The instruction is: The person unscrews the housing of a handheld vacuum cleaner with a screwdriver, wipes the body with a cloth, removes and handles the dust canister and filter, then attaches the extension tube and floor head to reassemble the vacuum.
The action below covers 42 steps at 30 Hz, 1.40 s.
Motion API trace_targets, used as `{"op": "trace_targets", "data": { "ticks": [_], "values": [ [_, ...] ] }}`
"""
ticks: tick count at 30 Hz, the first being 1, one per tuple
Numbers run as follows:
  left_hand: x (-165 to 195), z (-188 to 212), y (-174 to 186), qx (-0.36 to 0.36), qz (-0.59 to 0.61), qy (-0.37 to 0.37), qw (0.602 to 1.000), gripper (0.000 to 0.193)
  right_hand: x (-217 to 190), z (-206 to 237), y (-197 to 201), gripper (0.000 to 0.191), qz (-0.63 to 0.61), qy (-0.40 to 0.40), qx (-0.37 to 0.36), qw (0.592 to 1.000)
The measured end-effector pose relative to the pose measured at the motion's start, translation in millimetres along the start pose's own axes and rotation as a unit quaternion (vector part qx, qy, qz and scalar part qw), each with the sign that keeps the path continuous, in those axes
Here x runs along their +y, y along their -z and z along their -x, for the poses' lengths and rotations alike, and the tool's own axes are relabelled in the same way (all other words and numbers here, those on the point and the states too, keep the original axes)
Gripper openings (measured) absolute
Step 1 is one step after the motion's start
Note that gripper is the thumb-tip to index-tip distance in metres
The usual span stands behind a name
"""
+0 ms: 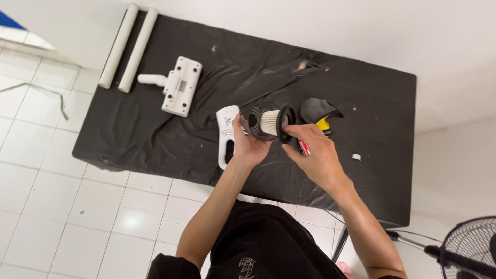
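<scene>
Head view, looking down on a table draped in black cloth (pixel 155 139). Both hands meet over the middle of the table on a vacuum filter assembly (pixel 269 122): a dark round frame with a white pleated cartridge showing in its centre, lying on its side between the two hands, raised just above the cloth. Left hand (pixel 249 144) cups it from below and the left, thumb up against the near rim of the dark frame, remaining fingers curled beneath and mostly hidden. Right hand (pixel 315 157) comes in from the right; thumb and forefinger pinch the black flange at the filter's right end, other fingers folded loosely with a small red object (pixel 304 148) tucked among them, kind unclear. White handheld vacuum body (pixel 226 135) lies on the cloth just left of the left hand, touching or nearly so. Behind the filter, a black piece with a yellow part (pixel 319 116). Far left: white floor-brush head (pixel 178 85) and two white tubes (pixel 128 47) side by side. Standing fan (pixel 467 250) at lower right, on the floor.
</scene>
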<state>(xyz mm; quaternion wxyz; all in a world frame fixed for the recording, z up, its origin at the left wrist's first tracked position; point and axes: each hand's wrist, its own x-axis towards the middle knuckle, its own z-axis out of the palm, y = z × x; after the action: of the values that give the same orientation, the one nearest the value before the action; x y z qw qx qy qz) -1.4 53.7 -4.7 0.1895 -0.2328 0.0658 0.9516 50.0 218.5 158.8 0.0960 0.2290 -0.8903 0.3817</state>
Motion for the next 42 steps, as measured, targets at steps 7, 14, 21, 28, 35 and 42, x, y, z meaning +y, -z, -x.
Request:
{"op": "trace_targets", "data": {
  "ticks": [7,14,21,28,35,42],
  "values": [
    [24.9,4.3,11.5,0.011,0.000,-0.025,1.000,0.075,1.5,-27.1,-39.6,0.031,-0.009,-0.011,-0.071,0.997],
    [32.8,6.4,23.7,-0.040,-0.016,-0.046,0.998,0.073,9.8,-42.1,-68.9,0.023,-0.017,0.044,-0.103,0.994],
    [29.4,5.6,30.2,0.001,0.005,-0.036,0.999,0.075,14.9,-48.2,-80.4,0.017,0.006,0.016,-0.129,0.991],
    [24.6,5.3,32.4,0.013,0.001,-0.023,1.000,0.074,21.0,-45.7,-80.1,0.014,0.019,0.016,-0.163,0.986],
    [20.3,0.7,37.7,0.006,0.003,-0.014,1.000,0.075,18.0,-43.1,-77.3,0.014,0.009,-0.015,-0.180,0.983],
    [19.6,2.1,37.3,0.031,-0.007,-0.010,0.999,0.075,24.4,-38.9,-81.8,0.015,-0.014,-0.022,-0.179,0.984]
  ]
}}
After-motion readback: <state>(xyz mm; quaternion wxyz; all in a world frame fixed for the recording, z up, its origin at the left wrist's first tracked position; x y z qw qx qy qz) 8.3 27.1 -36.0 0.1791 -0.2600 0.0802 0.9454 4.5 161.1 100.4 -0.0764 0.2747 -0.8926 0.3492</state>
